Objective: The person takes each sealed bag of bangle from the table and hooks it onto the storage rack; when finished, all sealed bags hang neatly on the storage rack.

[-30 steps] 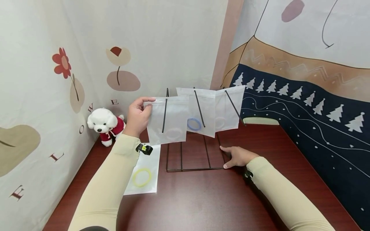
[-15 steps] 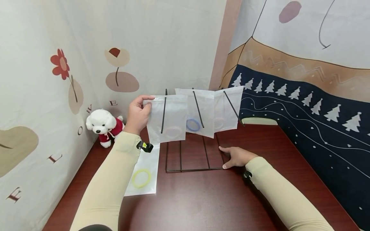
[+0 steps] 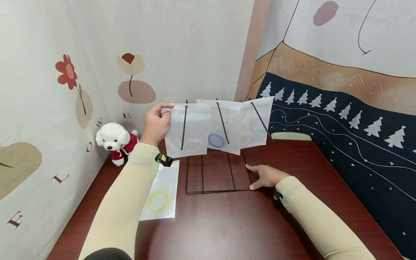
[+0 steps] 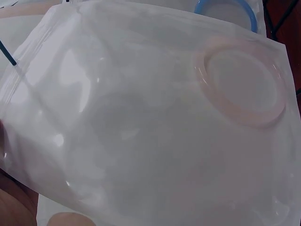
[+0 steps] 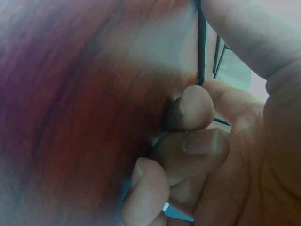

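Note:
My left hand [image 3: 156, 124] pinches the upper left corner of a translucent zip bag [image 3: 198, 122]. The left prong [image 3: 184, 126] of a black wire rack [image 3: 217, 191] passes through this bag near its top edge. Inside lies a pale pink ring [image 4: 202, 75], clear in the left wrist view. A second bag [image 3: 229, 119], with a blue ring [image 3: 216, 140], hangs on the middle prong, and a third bag [image 3: 260, 122] with a pale ring on the right prong. My right hand [image 3: 269, 176] grips the rack's front right base corner between thumb and fingers.
Flat on the reddish-brown table [image 3: 214, 231] lies another bag [image 3: 167, 177] holding a yellow ring [image 3: 158, 201]. A white plush dog [image 3: 113, 137] in a red top sits at the back left. Printed cloth walls [image 3: 191, 47] close off the back and sides.
My left hand has risen slightly with the bag, whose lower edge now stands apart from the bag on the table. The right hand keeps its place on the rack.

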`<state>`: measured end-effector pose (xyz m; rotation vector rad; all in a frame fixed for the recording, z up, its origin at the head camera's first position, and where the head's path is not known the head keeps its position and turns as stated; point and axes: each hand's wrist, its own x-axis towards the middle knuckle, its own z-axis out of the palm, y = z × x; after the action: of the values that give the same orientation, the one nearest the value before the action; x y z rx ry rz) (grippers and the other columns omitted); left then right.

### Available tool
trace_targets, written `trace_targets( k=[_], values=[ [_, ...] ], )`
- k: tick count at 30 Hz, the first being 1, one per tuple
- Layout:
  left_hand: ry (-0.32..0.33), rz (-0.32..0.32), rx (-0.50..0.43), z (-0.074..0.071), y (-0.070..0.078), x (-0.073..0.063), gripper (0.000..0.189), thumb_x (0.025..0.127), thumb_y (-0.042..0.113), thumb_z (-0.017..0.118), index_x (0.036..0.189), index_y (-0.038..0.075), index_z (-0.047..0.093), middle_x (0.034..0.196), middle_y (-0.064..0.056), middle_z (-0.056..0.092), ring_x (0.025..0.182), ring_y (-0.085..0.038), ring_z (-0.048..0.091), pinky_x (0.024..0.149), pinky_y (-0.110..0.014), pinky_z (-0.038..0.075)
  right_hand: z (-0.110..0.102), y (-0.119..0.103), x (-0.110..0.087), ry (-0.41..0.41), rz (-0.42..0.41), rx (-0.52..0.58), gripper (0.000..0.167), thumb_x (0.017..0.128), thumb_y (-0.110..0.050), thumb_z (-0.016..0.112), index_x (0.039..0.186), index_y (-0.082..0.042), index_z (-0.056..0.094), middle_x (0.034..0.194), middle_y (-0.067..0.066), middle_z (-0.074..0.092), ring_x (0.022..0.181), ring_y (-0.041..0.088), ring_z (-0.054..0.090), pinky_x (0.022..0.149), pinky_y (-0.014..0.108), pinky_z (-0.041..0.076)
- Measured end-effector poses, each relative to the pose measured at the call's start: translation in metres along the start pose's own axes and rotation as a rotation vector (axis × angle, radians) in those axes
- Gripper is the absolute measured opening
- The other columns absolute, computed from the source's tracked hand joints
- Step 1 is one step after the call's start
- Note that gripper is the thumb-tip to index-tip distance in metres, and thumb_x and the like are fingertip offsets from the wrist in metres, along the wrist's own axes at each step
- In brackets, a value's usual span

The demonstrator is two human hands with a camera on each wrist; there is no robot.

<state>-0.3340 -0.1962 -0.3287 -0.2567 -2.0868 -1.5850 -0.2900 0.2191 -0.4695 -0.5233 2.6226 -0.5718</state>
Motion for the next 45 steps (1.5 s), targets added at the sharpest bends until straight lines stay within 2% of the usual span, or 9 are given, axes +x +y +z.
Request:
trace_targets(
  k=[15, 22, 29, 34, 35, 37, 39, 41, 45],
  values=[
    [0.004, -0.038, -0.042, 0.007, -0.003, 0.013, 0.026, 0.104, 0.006, 0.054, 0.12, 0.008, 0.074, 0.072, 0.003, 0.051, 0.063, -0.012, 0.052, 0.053, -0.021, 0.045, -0.002, -0.001, -0.001, 0.006, 0.008, 0.004, 0.096, 0.084, -0.031, 0.091, 0.164, -0.012, 0.04, 0.163, 0.019, 0.046, 0.15, 0.039, 0.043, 0.119, 0.053, 0.043],
    [0.014, -0.045, -0.035, 0.009, -0.004, 0.016, 0.027, 0.104, 0.005, 0.052, 0.123, 0.005, 0.072, 0.069, 0.004, 0.047, 0.06, -0.009, 0.047, 0.051, -0.019, 0.038, -0.002, -0.001, -0.001, 0.009, 0.007, 0.007, 0.096, 0.084, -0.031, 0.091, 0.164, -0.012, 0.04, 0.163, 0.019, 0.046, 0.151, 0.039, 0.043, 0.12, 0.054, 0.042],
    [0.016, -0.062, -0.043, 0.011, 0.008, 0.011, 0.028, 0.105, 0.003, 0.049, 0.124, 0.0, 0.069, 0.091, -0.009, 0.06, 0.074, -0.018, 0.056, 0.057, -0.018, 0.044, -0.001, 0.0, 0.0, 0.013, 0.011, 0.01, 0.096, 0.084, -0.031, 0.092, 0.163, -0.013, 0.041, 0.162, 0.018, 0.047, 0.15, 0.038, 0.044, 0.119, 0.053, 0.043],
    [0.033, -0.012, -0.05, 0.009, 0.016, 0.007, 0.027, 0.102, 0.0, 0.051, 0.121, -0.002, 0.07, 0.07, 0.002, 0.05, 0.06, -0.01, 0.047, 0.052, -0.018, 0.038, 0.0, -0.001, 0.0, 0.014, 0.016, 0.013, 0.096, 0.084, -0.03, 0.092, 0.163, -0.013, 0.041, 0.162, 0.019, 0.047, 0.15, 0.038, 0.044, 0.119, 0.053, 0.044],
    [0.036, 0.0, -0.052, 0.009, 0.019, 0.006, 0.026, 0.102, -0.001, 0.051, 0.12, -0.003, 0.07, 0.072, 0.005, 0.054, 0.056, -0.007, 0.044, 0.051, -0.018, 0.036, 0.0, 0.0, 0.0, 0.014, 0.016, 0.013, 0.096, 0.084, -0.03, 0.092, 0.163, -0.013, 0.041, 0.162, 0.019, 0.047, 0.149, 0.038, 0.044, 0.119, 0.053, 0.044],
    [0.036, 0.014, -0.054, 0.008, 0.027, 0.002, 0.026, 0.101, -0.003, 0.051, 0.119, -0.006, 0.07, 0.083, 0.0, 0.066, 0.052, -0.005, 0.038, 0.049, -0.018, 0.033, 0.0, 0.0, 0.0, 0.013, 0.014, 0.008, 0.095, 0.084, -0.03, 0.092, 0.163, -0.013, 0.041, 0.162, 0.019, 0.047, 0.149, 0.038, 0.045, 0.119, 0.052, 0.044],
    [0.034, 0.028, -0.073, 0.007, 0.032, -0.001, 0.025, 0.1, -0.004, 0.051, 0.118, -0.008, 0.069, 0.108, -0.009, 0.074, 0.053, -0.004, 0.036, 0.05, -0.017, 0.033, 0.0, -0.001, 0.0, 0.011, 0.014, 0.007, 0.095, 0.084, -0.03, 0.091, 0.163, -0.013, 0.041, 0.162, 0.018, 0.047, 0.149, 0.038, 0.045, 0.119, 0.052, 0.044],
    [0.033, 0.04, -0.082, 0.006, 0.034, -0.003, 0.025, 0.1, -0.005, 0.051, 0.117, -0.01, 0.068, 0.132, -0.016, 0.07, 0.058, -0.003, 0.04, 0.053, -0.016, 0.035, 0.0, -0.001, 0.0, 0.012, 0.011, 0.007, 0.096, 0.084, -0.03, 0.091, 0.163, -0.013, 0.041, 0.162, 0.018, 0.047, 0.149, 0.038, 0.046, 0.118, 0.052, 0.044],
    [0.027, 0.06, -0.094, 0.003, 0.028, -0.001, 0.024, 0.1, -0.006, 0.051, 0.117, -0.012, 0.066, 0.139, -0.021, 0.066, 0.082, -0.008, 0.054, 0.066, -0.017, 0.041, 0.0, -0.002, 0.0, 0.018, 0.017, 0.021, 0.097, 0.083, -0.03, 0.092, 0.163, -0.013, 0.042, 0.162, 0.019, 0.047, 0.148, 0.038, 0.046, 0.118, 0.052, 0.044]
  ],
)
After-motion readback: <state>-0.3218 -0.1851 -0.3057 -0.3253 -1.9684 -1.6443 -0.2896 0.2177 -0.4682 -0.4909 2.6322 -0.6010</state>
